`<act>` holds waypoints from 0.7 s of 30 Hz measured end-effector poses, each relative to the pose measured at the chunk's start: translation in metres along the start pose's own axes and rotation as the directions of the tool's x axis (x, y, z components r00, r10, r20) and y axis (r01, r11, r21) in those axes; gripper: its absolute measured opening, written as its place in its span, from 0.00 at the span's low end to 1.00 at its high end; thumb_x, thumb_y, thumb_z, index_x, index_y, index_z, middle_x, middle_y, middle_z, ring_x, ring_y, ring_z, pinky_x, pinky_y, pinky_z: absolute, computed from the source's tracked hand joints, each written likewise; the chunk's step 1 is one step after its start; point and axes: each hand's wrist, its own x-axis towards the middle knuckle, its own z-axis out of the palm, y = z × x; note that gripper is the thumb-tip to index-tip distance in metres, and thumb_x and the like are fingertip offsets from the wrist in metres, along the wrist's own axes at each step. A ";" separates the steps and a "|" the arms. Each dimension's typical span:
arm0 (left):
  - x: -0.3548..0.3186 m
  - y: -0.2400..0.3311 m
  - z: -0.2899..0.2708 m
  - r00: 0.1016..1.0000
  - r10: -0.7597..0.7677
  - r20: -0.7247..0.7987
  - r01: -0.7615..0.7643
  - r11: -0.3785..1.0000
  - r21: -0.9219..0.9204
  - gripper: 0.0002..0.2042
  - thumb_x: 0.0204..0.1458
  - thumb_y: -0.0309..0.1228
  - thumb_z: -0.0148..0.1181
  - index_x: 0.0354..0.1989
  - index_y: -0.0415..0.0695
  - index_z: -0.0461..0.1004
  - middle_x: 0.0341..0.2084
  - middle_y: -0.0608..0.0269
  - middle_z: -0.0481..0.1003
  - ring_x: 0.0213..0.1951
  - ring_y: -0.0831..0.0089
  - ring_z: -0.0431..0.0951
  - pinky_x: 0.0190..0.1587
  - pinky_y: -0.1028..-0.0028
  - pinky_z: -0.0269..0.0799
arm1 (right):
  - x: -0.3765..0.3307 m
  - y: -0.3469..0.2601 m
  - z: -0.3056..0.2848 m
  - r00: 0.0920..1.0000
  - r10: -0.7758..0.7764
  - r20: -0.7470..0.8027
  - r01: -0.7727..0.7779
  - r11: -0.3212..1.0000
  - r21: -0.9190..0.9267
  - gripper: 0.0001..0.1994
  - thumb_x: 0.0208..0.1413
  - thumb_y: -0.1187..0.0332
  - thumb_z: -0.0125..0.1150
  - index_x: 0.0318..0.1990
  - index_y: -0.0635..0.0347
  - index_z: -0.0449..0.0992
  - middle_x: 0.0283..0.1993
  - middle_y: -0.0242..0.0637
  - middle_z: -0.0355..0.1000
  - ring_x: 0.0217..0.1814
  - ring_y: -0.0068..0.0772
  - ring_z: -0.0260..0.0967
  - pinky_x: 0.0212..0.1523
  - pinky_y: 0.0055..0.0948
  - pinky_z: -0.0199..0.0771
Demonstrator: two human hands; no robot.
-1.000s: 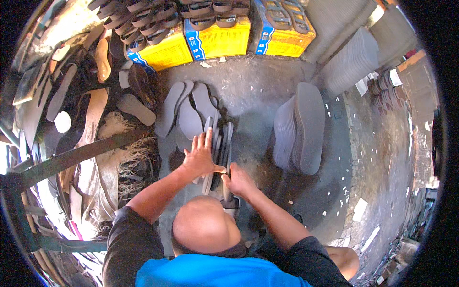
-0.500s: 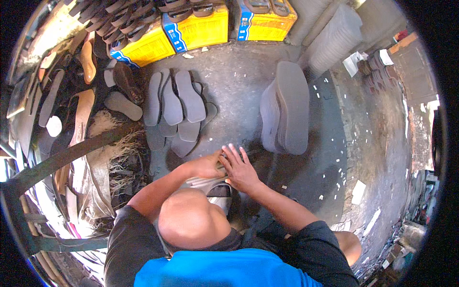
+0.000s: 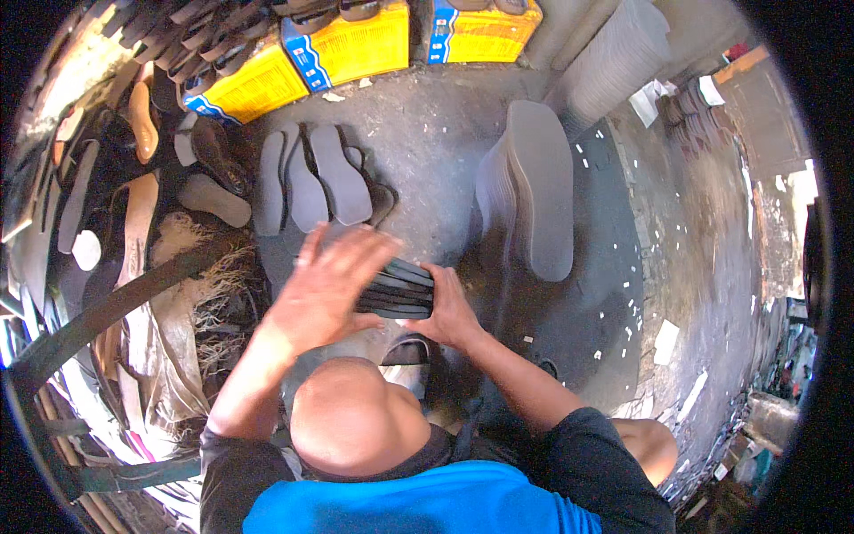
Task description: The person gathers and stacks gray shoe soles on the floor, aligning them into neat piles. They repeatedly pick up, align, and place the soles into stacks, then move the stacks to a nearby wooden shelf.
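A short stack of thin, dark grey shoe soles (image 3: 400, 294) lies between my hands, just beyond my bent knee. Around its right end my right hand (image 3: 452, 307) is closed, thumb on the near side. My left hand (image 3: 327, 289) is open at the other end, fingers spread and slightly blurred, covering that end; whether it touches cannot be made out. Past it, several grey soles (image 3: 307, 182) lie overlapping on the floor, partly hidden by that hand. To the right stands a tall, leaning stack of grey soles (image 3: 544, 191).
Yellow and blue boxes (image 3: 356, 49) with dark footwear on top line the far side. At left are a metal frame bar (image 3: 133, 307), loose soles and frayed material (image 3: 227, 303). A tall pale stack of sheets (image 3: 614, 62) stands far right; scraps litter the floor (image 3: 694, 267).
My hands have moved apart from being together near the knee. The left has opened and shifted left, and the dark stack now shows between them. The whole view has shifted slightly.
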 end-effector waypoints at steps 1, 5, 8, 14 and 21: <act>0.010 0.004 0.017 0.998 -0.029 0.051 0.033 0.997 -0.070 0.56 0.32 0.44 0.82 0.74 0.49 0.56 0.69 0.54 0.63 0.73 0.58 0.59 0.76 0.43 0.42 | -0.002 -0.002 -0.001 0.998 -0.062 -0.030 0.054 0.973 -0.223 0.50 0.34 0.53 0.82 0.65 0.64 0.62 0.61 0.54 0.66 0.64 0.59 0.63 0.67 0.50 0.62; 0.004 -0.023 0.091 0.975 -0.215 -0.061 0.204 0.967 -0.150 0.61 0.31 0.46 0.83 0.75 0.44 0.50 0.71 0.49 0.58 0.75 0.52 0.53 0.76 0.42 0.41 | -0.012 -0.001 -0.004 0.999 -0.032 -0.013 0.026 0.944 -0.330 0.50 0.36 0.55 0.80 0.66 0.67 0.60 0.62 0.53 0.64 0.63 0.56 0.64 0.65 0.55 0.61; -0.010 -0.043 0.132 0.885 -0.264 0.382 0.315 0.946 -0.075 0.66 0.26 0.50 0.84 0.76 0.45 0.46 0.71 0.48 0.57 0.76 0.52 0.49 0.75 0.35 0.36 | -0.019 0.009 -0.006 0.988 0.110 0.110 -0.021 0.795 -0.606 0.49 0.36 0.55 0.81 0.66 0.66 0.61 0.60 0.51 0.67 0.62 0.54 0.65 0.66 0.54 0.59; 0.011 -0.039 0.063 0.984 0.030 0.176 0.006 0.979 -0.203 0.52 0.31 0.46 0.83 0.68 0.45 0.61 0.67 0.54 0.62 0.74 0.56 0.55 0.76 0.40 0.41 | -0.027 0.027 -0.011 0.998 0.008 0.057 0.001 0.988 -0.152 0.50 0.37 0.57 0.82 0.67 0.64 0.59 0.64 0.52 0.64 0.64 0.57 0.65 0.67 0.48 0.62; 0.038 -0.007 0.060 0.979 0.203 0.015 -0.183 0.912 -0.368 0.52 0.39 0.42 0.80 0.73 0.42 0.55 0.66 0.44 0.62 0.73 0.48 0.57 0.76 0.43 0.44 | -0.029 0.022 -0.002 0.978 -0.021 -0.209 -0.009 0.990 -0.142 0.50 0.37 0.57 0.83 0.66 0.65 0.58 0.61 0.54 0.64 0.61 0.59 0.65 0.65 0.49 0.64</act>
